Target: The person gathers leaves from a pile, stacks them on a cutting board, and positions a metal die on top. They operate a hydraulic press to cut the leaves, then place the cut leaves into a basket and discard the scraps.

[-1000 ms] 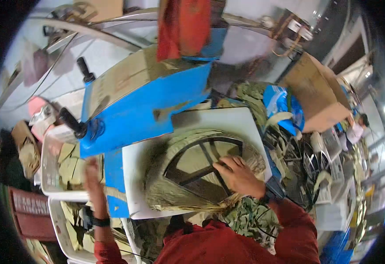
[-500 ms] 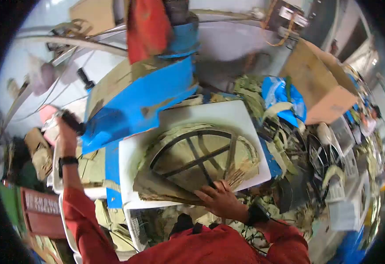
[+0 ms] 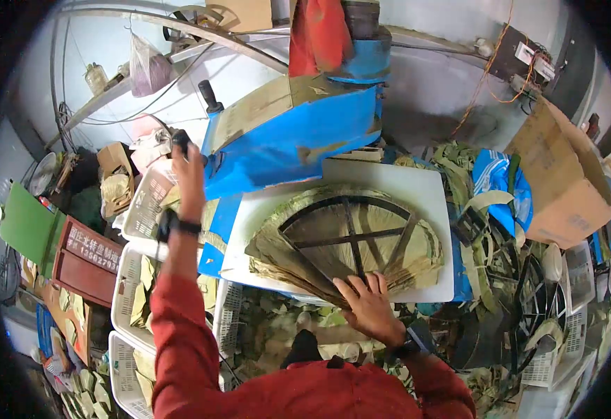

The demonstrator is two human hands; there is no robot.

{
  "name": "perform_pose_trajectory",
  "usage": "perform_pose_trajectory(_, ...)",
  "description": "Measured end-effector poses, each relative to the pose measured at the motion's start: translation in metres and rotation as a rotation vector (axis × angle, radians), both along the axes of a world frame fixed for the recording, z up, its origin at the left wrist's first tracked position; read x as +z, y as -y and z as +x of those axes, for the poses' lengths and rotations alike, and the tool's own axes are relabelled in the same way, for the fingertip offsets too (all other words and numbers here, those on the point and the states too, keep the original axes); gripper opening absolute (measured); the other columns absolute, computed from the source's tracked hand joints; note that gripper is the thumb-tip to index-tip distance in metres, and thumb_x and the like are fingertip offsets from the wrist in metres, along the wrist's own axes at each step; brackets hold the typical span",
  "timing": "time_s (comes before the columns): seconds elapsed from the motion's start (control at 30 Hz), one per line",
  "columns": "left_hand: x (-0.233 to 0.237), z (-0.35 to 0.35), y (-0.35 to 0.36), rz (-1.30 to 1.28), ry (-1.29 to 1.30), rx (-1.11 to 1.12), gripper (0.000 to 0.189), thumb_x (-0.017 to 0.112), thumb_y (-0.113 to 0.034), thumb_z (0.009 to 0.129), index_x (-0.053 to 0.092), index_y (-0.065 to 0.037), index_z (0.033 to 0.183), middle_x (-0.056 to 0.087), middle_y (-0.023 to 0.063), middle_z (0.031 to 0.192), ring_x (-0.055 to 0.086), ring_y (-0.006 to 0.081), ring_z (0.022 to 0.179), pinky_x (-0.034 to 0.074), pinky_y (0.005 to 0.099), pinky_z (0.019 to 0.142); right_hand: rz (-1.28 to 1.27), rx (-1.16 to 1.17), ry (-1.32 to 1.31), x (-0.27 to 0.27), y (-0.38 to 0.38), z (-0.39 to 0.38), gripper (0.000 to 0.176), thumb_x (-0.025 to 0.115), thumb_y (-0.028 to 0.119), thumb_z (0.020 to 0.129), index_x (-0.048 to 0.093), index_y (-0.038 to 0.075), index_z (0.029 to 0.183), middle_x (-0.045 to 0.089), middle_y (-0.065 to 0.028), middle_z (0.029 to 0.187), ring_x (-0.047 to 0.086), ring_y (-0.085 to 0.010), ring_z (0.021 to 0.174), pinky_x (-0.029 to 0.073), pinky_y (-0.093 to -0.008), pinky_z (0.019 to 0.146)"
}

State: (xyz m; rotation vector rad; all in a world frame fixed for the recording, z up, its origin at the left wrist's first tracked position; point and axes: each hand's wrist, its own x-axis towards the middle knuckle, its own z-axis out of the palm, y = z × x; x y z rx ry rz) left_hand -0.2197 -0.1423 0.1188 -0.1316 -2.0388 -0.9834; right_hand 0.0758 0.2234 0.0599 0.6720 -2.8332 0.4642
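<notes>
While the right hand (image 3: 368, 307) lies flat with its fingers spread on the near edge, the fan-shaped pile of leaves (image 3: 277, 248) sits in the middle of the white board (image 3: 431, 188). The pile is dull green to tan, layered, and ragged along its near-left edge. A black metal frame (image 3: 351, 236) lies on top of it: a half-round arc with a straight crossbar and spokes running toward the hand. The fingertips touch the leaves where those spokes meet, and the frame's near corner is hidden under them.

Up and to the left, the left hand (image 3: 188, 171) is raised with its fingers closed around the black handle (image 3: 179, 140) at the end of the blue machine (image 3: 291, 133), whose slanted body overhangs the far edge of the board. A second handle (image 3: 211, 94) sticks up farther back. A red cloth (image 3: 316, 31) covers the machine's top, so what sits there cannot be made out.

White crates (image 3: 127, 293) with loose leaves stand below the left arm. A cardboard box (image 3: 564, 174) and a blue bag (image 3: 497, 181) lie to the right, amid leaf scraps and dark round frames too tangled to tell apart. The lens edge cuts off everything beyond.
</notes>
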Motion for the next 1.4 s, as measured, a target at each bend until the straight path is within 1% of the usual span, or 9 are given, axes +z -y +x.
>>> perform_pose_trajectory(0.07,-0.006,0.095,-0.069,-0.079,-0.016,-0.225,0.047,0.057,-0.020,0.089,0.040,0.004,0.126,0.047,0.0229,0.124,0.045,0.0320,0.116,0.032,0.0392,0.101,0.017,-0.022,-0.013,0.006,0.002,0.000,0.068,0.070,0.027,0.070,0.045,0.015,0.131,0.048,-0.0096,0.119,0.040,-0.0334,0.109,0.025,-0.0497,0.101)
perform_pose_trajectory(0.1,-0.019,0.139,-0.087,-0.115,0.247,-0.423,0.042,0.057,-0.014,0.088,0.044,0.002,0.124,0.049,0.0197,0.123,0.045,0.0300,0.117,0.031,0.0381,0.102,0.025,-0.026,-0.002,0.010,0.003,0.000,0.067,0.070,0.029,0.070,0.046,0.014,0.130,0.048,-0.0095,0.119,0.039,-0.0329,0.109,0.025,-0.0484,0.101)
perform_pose_trajectory(0.13,-0.054,0.170,-0.105,0.191,0.369,-0.737,0.040,0.060,-0.016,0.085,0.047,-0.001,0.121,0.050,0.0170,0.123,0.048,0.0313,0.115,0.031,0.0404,0.103,0.029,-0.024,0.016,0.012,0.001,0.001,0.067,0.070,0.030,0.070,0.046,0.014,0.130,0.048,-0.0098,0.118,0.039,-0.0327,0.109,0.025,-0.0483,0.101)
perform_pose_trajectory(0.17,-0.048,0.197,-0.115,-0.381,0.362,-0.592,0.040,0.061,-0.022,0.084,0.050,-0.002,0.118,0.051,0.0157,0.119,0.048,0.0332,0.113,0.030,0.0463,0.103,0.030,-0.016,0.032,0.014,0.000,0.000,0.067,0.070,0.031,0.070,0.046,0.014,0.131,0.048,-0.0100,0.118,0.040,-0.0325,0.109,0.025,-0.0482,0.101)
perform_pose_trajectory(0.2,-0.067,0.213,-0.124,-0.504,0.280,-0.466,0.042,0.058,-0.030,0.084,0.051,-0.004,0.116,0.052,0.0156,0.116,0.047,0.0355,0.112,0.027,0.0515,0.103,0.025,-0.003,0.041,0.016,0.001,-0.003,0.067,0.070,0.032,0.071,0.045,0.014,0.131,0.049,-0.0102,0.118,0.040,-0.0324,0.109,0.025,-0.0481,0.100)
perform_pose_trajectory(0.5,-0.116,0.229,-0.127,-0.502,0.415,-0.301,0.046,0.050,-0.036,0.087,0.048,-0.006,0.122,0.045,0.0130,0.125,0.035,0.0331,0.125,0.017,0.0506,0.108,-0.107,0.014,-0.035,-0.002,0.004,-0.021,0.025,0.065,0.019,0.077,0.058,0.008,0.099,0.055,-0.0079,0.094,0.043,-0.0311,0.092,0.030,-0.0469,0.084)
perform_pose_trajectory(0.93,-0.121,0.213,-0.123,-0.587,0.490,-0.327,0.050,0.043,-0.039,0.090,0.045,-0.003,0.124,0.042,0.0169,0.129,0.032,0.0332,0.128,0.015,0.0485,0.110,0.012,-0.005,-0.020,-0.005,0.011,-0.021,0.018,0.062,0.020,0.083,0.055,0.010,0.096,0.049,-0.0082,0.087,0.040,-0.0289,0.085,0.028,-0.0484,0.081)
perform_pose_trajectory(1.2,-0.106,0.211,-0.120,-0.519,0.444,-0.425,0.049,0.044,-0.039,0.089,0.048,-0.002,0.121,0.044,0.0185,0.125,0.035,0.0378,0.123,0.018,0.0527,0.107,0.066,-0.013,0.012,-0.015,0.008,-0.018,0.024,0.060,0.025,0.087,0.050,0.012,0.103,0.044,-0.0074,0.095,0.040,-0.0292,0.087,0.030,-0.0480,0.078)
perform_pose_trajectory(1.4,-0.093,0.203,-0.093,-0.463,0.476,-0.615,0.054,0.047,-0.043,0.088,0.048,-0.003,0.124,0.045,0.0176,0.126,0.037,0.0380,0.122,0.020,0.0515,0.105,0.195,-0.072,0.237,0.047,0.009,-0.018,0.050,0.056,0.037,0.088,0.045,0.015,0.131,0.040,-0.0128,0.132,0.035,-0.0359,0.122,0.022,-0.0559,0.104)
